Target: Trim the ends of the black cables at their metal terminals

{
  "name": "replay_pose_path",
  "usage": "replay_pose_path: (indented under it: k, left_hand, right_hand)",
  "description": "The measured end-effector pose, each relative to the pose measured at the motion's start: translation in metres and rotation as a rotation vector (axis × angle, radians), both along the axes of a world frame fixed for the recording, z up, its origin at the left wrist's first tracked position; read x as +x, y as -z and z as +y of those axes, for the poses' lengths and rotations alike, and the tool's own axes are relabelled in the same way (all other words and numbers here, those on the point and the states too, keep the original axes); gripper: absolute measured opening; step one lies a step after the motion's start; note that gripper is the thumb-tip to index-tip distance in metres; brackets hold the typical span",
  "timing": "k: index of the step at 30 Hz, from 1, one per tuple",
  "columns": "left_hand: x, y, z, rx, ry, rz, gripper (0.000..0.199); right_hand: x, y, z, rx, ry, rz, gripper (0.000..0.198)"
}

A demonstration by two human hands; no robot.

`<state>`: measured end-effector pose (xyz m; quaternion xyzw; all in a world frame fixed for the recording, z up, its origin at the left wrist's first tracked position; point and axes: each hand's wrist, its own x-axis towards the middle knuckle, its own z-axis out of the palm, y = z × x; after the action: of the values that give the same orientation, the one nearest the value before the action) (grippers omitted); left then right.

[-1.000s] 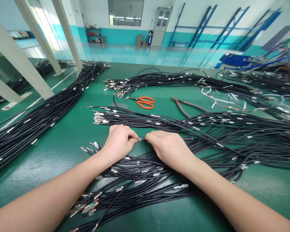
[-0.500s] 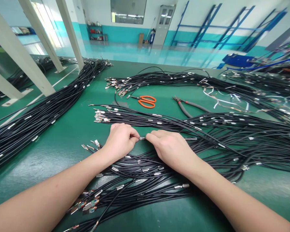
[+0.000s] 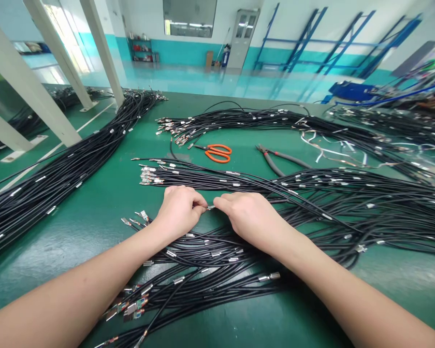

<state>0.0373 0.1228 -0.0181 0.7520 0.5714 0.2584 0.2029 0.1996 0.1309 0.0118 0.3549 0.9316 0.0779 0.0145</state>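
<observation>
My left hand [image 3: 179, 209] is closed in a pinch on the small silvery metal terminal [image 3: 210, 208] at the end of a black cable. Just to its right, my right hand [image 3: 252, 215] has its fingers closed around that cable; the fingers hide most of it. Only a narrow gap with the terminal shows between the two sets of fingertips. Behind the hands lies a bundle of black cables [image 3: 203, 180] with metal terminals at its left end. Below them, more black cables [image 3: 203, 256] with silvery terminals and white labels spread over the green tabletop [image 3: 94, 208].
Orange-handled scissors [image 3: 218, 153] and grey-handled cutting pliers [image 3: 275, 159] lie beyond the near bundle. Another cable bundle [image 3: 246, 118] runs along the back, with white strips [image 3: 322, 147] beside it. A thick bundle [image 3: 76, 164] lies left, by pale metal posts [image 3: 54, 96].
My right hand has come slightly closer to my left, narrowing the gap between the fingertips. The dark length showing right of my right hand is less visible. The view has shifted slightly.
</observation>
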Motion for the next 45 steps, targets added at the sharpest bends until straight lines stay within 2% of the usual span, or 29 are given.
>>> replay_pose_path:
  k: [8, 11, 14, 16, 20, 24, 28, 38, 42, 45]
  left_hand:
    - [0.0, 0.001, 0.0, 0.01, 0.002, 0.009, 0.012]
    - [0.0, -0.001, -0.001, 0.007, 0.003, -0.056, 0.012]
    - [0.002, -0.007, -0.006, 0.006, 0.012, -0.216, 0.01]
    - [0.005, -0.012, -0.01, -0.001, 0.013, -0.32, 0.009]
    - [0.008, -0.018, -0.017, -0.013, -0.008, -0.419, 0.006]
    - [0.009, -0.019, -0.02, 0.029, 0.025, -0.447, 0.016]
    - [0.01, -0.019, -0.02, 0.077, 0.075, -0.448, 0.015]
    - [0.009, -0.023, -0.02, 0.014, -0.026, -0.471, 0.007]
    - [0.006, -0.022, -0.018, -0.016, -0.043, -0.464, 0.01]
    - [0.002, -0.017, -0.013, -0.013, -0.051, -0.49, 0.013]
  right_hand:
    - [0.007, 0.004, 0.002, -0.041, 0.014, 0.069, 0.017]
    - [0.016, -0.001, 0.004, -0.062, 0.058, 0.253, 0.014]
    - [0.022, -0.008, 0.003, -0.052, 0.148, 0.475, 0.013]
    - [0.022, -0.011, 0.0, -0.101, 0.186, 0.548, 0.017]
    - [0.019, -0.012, -0.004, -0.252, 0.198, 0.616, 0.012]
    - [0.018, -0.01, -0.003, -0.345, 0.205, 0.694, 0.016]
    - [0.018, -0.01, -0.003, -0.395, 0.228, 0.766, 0.016]
    - [0.016, -0.012, -0.005, -0.487, 0.243, 0.845, 0.016]
    - [0.021, -0.02, -0.007, -0.441, 0.231, 0.893, 0.015]
    - [0.03, -0.029, 0.006, -0.23, 0.294, 0.918, 0.013]
